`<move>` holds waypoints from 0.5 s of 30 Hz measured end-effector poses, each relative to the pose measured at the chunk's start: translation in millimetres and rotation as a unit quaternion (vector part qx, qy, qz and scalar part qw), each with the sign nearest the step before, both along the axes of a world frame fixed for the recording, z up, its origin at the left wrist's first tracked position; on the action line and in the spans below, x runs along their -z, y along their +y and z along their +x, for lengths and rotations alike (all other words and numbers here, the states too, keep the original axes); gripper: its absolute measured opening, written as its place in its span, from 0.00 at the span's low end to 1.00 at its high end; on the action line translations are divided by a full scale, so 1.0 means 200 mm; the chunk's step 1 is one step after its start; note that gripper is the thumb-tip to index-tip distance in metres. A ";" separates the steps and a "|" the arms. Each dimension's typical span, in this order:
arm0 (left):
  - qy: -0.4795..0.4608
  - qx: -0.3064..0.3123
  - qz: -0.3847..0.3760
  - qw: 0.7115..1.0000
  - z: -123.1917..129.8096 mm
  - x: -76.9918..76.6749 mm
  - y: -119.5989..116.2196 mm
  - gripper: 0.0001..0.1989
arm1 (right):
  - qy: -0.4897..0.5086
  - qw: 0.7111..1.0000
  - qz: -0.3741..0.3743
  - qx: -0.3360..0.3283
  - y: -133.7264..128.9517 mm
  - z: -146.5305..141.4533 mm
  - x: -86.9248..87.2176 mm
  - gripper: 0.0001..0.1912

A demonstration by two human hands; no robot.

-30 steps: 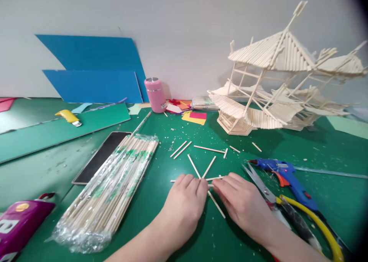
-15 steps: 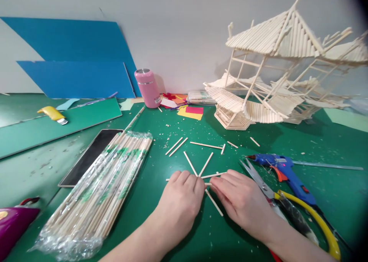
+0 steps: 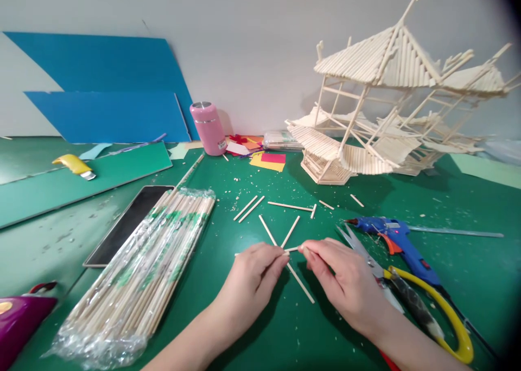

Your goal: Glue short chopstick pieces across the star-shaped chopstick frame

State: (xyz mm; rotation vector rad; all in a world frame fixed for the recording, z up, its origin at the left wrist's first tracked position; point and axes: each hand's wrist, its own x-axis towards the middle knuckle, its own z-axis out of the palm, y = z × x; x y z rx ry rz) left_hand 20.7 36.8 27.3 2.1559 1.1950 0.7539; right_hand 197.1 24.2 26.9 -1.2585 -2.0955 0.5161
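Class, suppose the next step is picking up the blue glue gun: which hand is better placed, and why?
Probably the right hand: the glue gun lies on its side. The left hand is farther away, at the crossed sticks. The scissors lie between right hand and gun, so care seems wise.

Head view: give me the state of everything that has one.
Glue gun: on its side, small light lit
Scissors: blades slightly apart
Pink flask: upright, lid on
Stick pack: wrapped in clear plastic
Flat black slab: dark, partly covered
Left hand: fingertips closed at crossed sticks
Right hand: pinching a thin stick
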 end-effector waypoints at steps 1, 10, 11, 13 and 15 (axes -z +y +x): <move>-0.023 0.001 -0.048 0.999 0.00 0.00 0.00 0.14 | 0.005 1.000 -0.008 0.000 0.00 0.01 -0.01 0.09; -0.125 0.003 -0.200 0.972 -0.02 -0.01 0.01 0.15 | 0.126 0.977 -0.174 -0.001 0.02 0.05 0.01 0.10; -0.138 0.002 -0.208 0.968 -0.02 -0.01 0.02 0.15 | 0.154 0.967 -0.202 0.007 0.02 0.05 0.01 0.10; -0.156 -0.005 -0.225 0.962 -0.02 -0.02 0.02 0.16 | 0.200 0.946 -0.253 0.025 0.03 0.07 0.02 0.11; -0.160 -0.019 -0.225 0.961 -0.02 -0.02 0.02 0.16 | 0.224 0.931 -0.287 0.026 0.04 0.07 0.02 0.12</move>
